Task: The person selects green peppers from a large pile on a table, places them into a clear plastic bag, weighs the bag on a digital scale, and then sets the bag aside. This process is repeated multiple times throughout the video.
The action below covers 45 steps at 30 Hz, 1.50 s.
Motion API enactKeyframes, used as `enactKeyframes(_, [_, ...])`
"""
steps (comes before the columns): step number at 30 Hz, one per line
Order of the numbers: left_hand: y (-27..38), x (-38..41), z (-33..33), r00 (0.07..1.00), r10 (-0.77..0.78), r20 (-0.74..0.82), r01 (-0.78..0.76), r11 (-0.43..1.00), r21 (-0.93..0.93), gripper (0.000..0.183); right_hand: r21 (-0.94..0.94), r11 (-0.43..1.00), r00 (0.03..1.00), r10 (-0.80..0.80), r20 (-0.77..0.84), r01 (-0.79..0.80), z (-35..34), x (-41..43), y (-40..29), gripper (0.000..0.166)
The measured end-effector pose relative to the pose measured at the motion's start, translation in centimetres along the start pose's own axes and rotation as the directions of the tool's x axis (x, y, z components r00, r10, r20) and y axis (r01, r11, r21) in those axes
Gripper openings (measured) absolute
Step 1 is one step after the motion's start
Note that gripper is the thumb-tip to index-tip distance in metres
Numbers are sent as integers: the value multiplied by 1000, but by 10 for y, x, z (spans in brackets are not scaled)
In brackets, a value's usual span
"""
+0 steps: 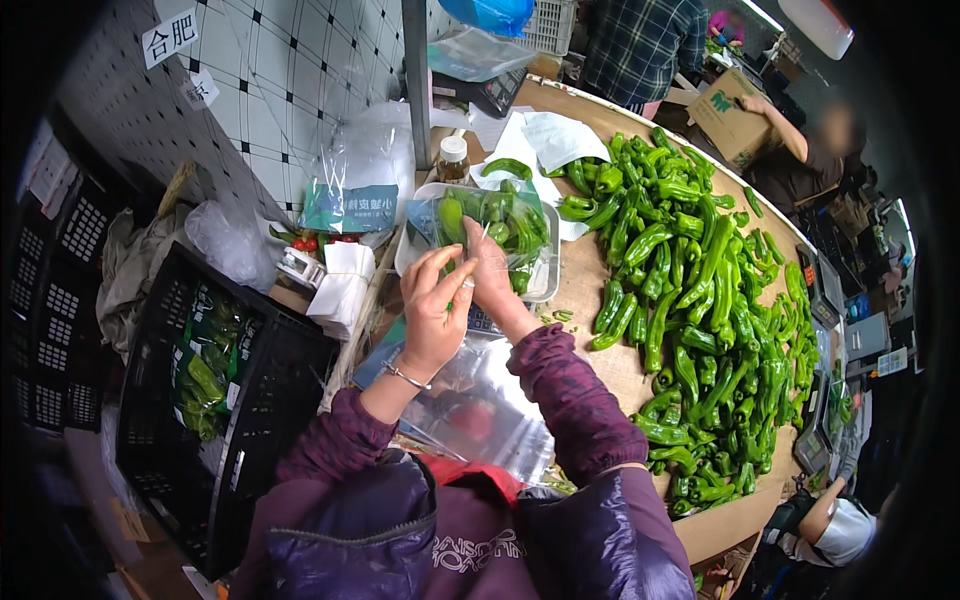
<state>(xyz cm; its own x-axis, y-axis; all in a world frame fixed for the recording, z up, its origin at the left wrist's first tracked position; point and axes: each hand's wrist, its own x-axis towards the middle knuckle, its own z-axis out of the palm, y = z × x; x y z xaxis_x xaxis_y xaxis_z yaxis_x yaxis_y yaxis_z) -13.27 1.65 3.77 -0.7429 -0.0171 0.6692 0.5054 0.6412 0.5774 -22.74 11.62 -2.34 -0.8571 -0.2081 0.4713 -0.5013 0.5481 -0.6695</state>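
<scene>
A clear plastic bag of green peppers (517,217) rests in a white tray (553,262) set on a scale (480,321). My right hand (491,270) grips the bag near its mouth, some fingers hidden by film and peppers. Close beside it, my left hand (437,304), with a bangle at the wrist, has thumb and index finger drawn toward the right hand. A small pale bit shows at its fingertips; whether they pinch the film is unclear. Flat clear bags (487,405) lie nearer my body.
Loose green peppers (690,300) are heaped on the table at right. A black crate (292,390) holding bagged peppers stands at left, near folded white paper (343,289). Behind the tray are a lidded jar (453,160) and a metal post (417,82). A person holds a cardboard box (731,116).
</scene>
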Motion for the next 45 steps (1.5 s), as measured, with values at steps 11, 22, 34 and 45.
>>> enactKeyframes(11, [-20,-22,-11,994,-108,18,109,994,-33,28,-122,992,999,-31,27,34,-13,-21,-23,52])
enactKeyframes(22, [-45,-63,-70,896,-444,2,433,872,-230,63,-39,948,905,288,-313,-315,-148,-67,-1,63])
enactKeyframes(34, [-8,-65,-42,852,-426,305,487,858,-161,94,58,906,866,418,-273,-419,-119,-60,49,19])
enactKeyframes(45, [-24,-37,-3,797,-527,294,529,845,80,66,15,834,823,547,-151,-551,-131,-101,28,25])
